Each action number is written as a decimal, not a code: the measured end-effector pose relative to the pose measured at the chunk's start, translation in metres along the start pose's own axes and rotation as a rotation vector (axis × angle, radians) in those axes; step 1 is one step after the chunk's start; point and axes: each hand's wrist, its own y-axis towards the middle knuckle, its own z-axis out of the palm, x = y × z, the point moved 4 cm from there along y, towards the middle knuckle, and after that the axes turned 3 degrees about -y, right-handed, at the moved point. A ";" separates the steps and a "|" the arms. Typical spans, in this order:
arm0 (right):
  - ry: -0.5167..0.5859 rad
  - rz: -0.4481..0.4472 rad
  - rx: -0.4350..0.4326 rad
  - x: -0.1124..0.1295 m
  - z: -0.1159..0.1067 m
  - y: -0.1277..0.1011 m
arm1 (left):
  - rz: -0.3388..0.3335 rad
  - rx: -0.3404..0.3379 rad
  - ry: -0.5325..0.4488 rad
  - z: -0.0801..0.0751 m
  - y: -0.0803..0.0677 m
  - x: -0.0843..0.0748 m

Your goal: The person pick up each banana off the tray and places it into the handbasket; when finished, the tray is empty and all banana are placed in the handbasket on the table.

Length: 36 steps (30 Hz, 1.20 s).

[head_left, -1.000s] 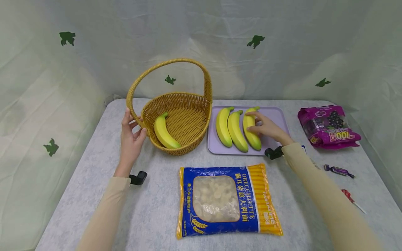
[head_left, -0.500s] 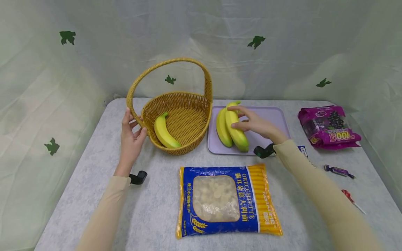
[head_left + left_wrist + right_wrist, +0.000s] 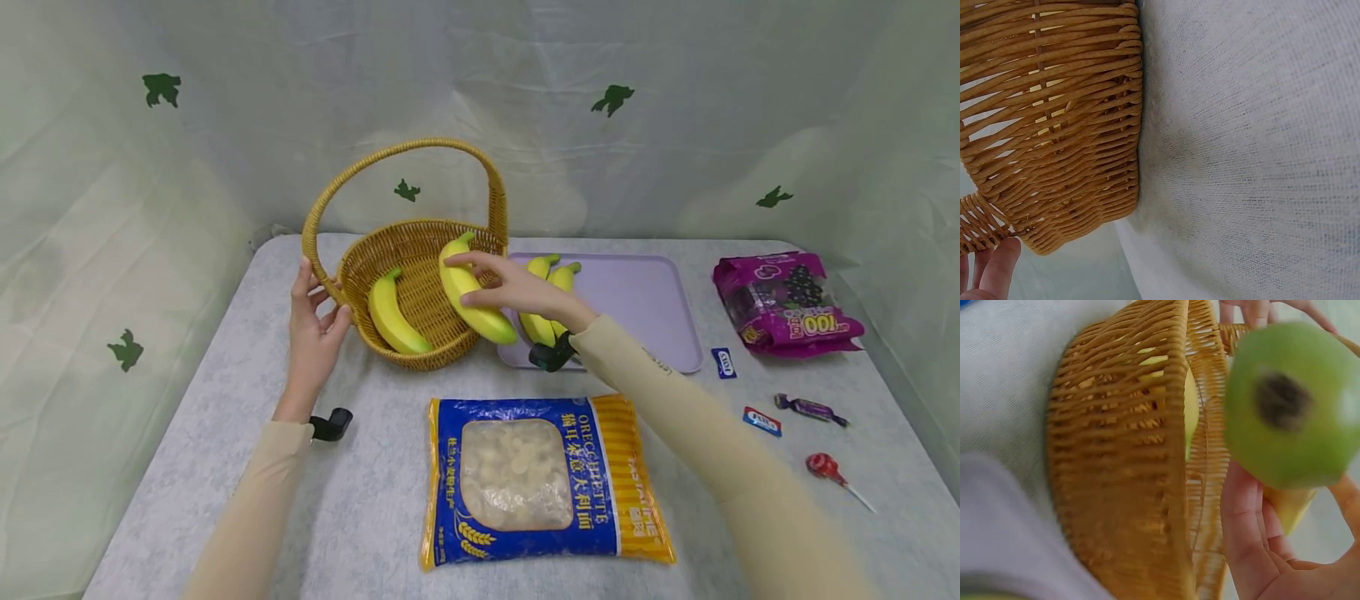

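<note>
My right hand (image 3: 517, 287) grips a yellow banana (image 3: 471, 296) with a greenish tip, held over the right rim of the wicker basket (image 3: 431, 271). In the right wrist view the banana's dark-spotted green end (image 3: 1288, 403) faces the camera, beside the basket's woven wall (image 3: 1116, 444). Another banana (image 3: 393, 317) lies inside the basket on its left side. My left hand (image 3: 315, 329) holds the base of the basket's handle at the left; its fingertips show at the wicker in the left wrist view. Two bananas (image 3: 564, 283) lie on the lilac tray (image 3: 630, 287), partly hidden by my right hand and wrist.
A blue and yellow bag of orecchiette (image 3: 517, 475) lies in front of the basket and tray. At the right are a purple candy bag (image 3: 783, 304), a wrapped purple candy (image 3: 812, 409), two small wrapped sweets (image 3: 762, 421) and a red lollipop (image 3: 825, 467).
My right hand has lifted the rightmost banana off the tray and carried it left, across the other two, to the basket's rim. My left hand has stayed on the basket.
</note>
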 end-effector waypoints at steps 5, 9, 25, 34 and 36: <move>-0.047 -0.050 -0.002 0.006 0.014 0.025 | 0.004 -0.002 -0.003 0.001 0.000 -0.001; -0.059 -0.083 0.003 0.010 0.023 0.041 | -0.011 -0.005 -0.001 0.002 0.000 -0.007; -0.177 0.060 -0.027 -0.001 0.057 0.075 | -0.008 -0.007 -0.007 0.001 0.000 -0.003; -0.248 0.151 -0.024 -0.006 0.072 0.079 | -0.020 -0.007 -0.005 0.000 -0.001 -0.002; -0.267 0.167 -0.027 -0.008 0.075 0.080 | -0.028 -0.007 -0.002 0.000 -0.001 -0.001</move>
